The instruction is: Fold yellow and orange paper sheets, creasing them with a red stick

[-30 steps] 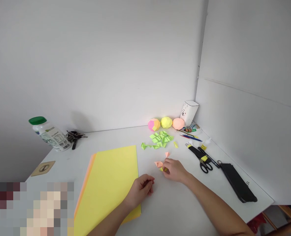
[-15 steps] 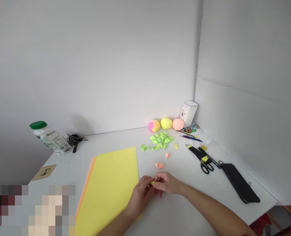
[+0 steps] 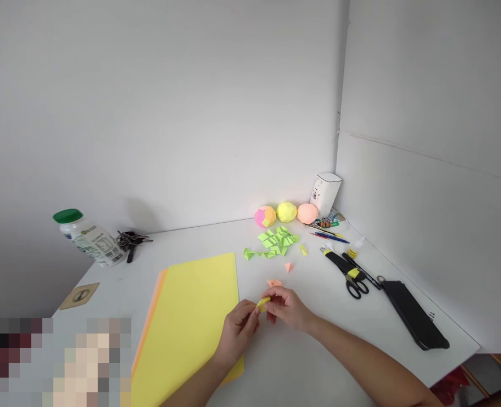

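Between my two hands is a small yellow paper piece [image 3: 262, 304], pinched from both sides. My left hand [image 3: 238, 328] is closed on its left edge, beside the large yellow sheet [image 3: 195, 305] that lies over orange sheets. My right hand [image 3: 290, 310] pinches the right side, its fingertips partly hiding the piece. Just beyond my right hand lies a folded pink piece [image 3: 274, 282], partly covered by the fingers. A smaller pink piece [image 3: 288, 267] sits farther back, near a small yellow strip [image 3: 303, 250] and several folded green pieces [image 3: 278, 240].
Three paper balls, multicoloured [image 3: 265, 216], yellow [image 3: 286, 212] and pink [image 3: 307, 213], stand by the wall. Scissors [image 3: 356, 287], pens [image 3: 330, 237], a glue bottle [image 3: 353, 251] and a black case [image 3: 413, 314] lie right. Left are a green-capped bottle [image 3: 93, 240] and keys [image 3: 131, 242].
Both hands have shifted slightly up, and more of the yellow piece shows between the fingers. My right hand now covers part of the folded pink piece.
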Available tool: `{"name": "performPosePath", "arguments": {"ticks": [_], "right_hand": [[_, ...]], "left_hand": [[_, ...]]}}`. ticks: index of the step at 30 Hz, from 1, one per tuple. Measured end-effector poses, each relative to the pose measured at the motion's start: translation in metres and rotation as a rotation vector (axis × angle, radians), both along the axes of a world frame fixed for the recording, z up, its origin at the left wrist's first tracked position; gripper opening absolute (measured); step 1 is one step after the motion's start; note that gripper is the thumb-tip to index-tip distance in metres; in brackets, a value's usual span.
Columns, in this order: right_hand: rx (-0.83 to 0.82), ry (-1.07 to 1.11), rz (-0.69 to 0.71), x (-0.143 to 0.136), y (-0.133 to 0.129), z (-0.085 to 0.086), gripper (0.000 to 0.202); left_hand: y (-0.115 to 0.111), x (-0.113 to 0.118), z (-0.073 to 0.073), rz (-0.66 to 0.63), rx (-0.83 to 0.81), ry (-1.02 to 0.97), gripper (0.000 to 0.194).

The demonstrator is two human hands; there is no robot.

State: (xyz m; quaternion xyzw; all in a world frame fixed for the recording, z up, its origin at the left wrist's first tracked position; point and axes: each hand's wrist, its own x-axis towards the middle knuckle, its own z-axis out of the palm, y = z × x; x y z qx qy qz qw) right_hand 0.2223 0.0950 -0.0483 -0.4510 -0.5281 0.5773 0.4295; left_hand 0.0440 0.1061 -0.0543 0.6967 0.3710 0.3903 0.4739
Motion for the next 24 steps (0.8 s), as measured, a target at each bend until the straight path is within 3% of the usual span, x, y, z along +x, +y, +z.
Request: {"name": "performPosePath", "arguments": {"ticks": [7,17,24], "right_hand": [[0.061,-0.061,-0.077,0.0019,0.0015,-0.0023,0.034],[0.058,-0.069,-0.041,-0.0016,-0.0015,-0.0027,0.039],[0.233,-0.170,-0.049,-0.0001,-0.0041,-0.0064,0.036]], "left_hand": [[-0.0010,-0.0006,-0.0015,0.005,-0.009,0.010,0.041],[-0.0006,-0.0001,0.0012,-0.010,-0.108,-0.018,0.038],[0.0030,-0.0018,-0.0006,-0.030,-0.196,-0.050,0.037]]}}
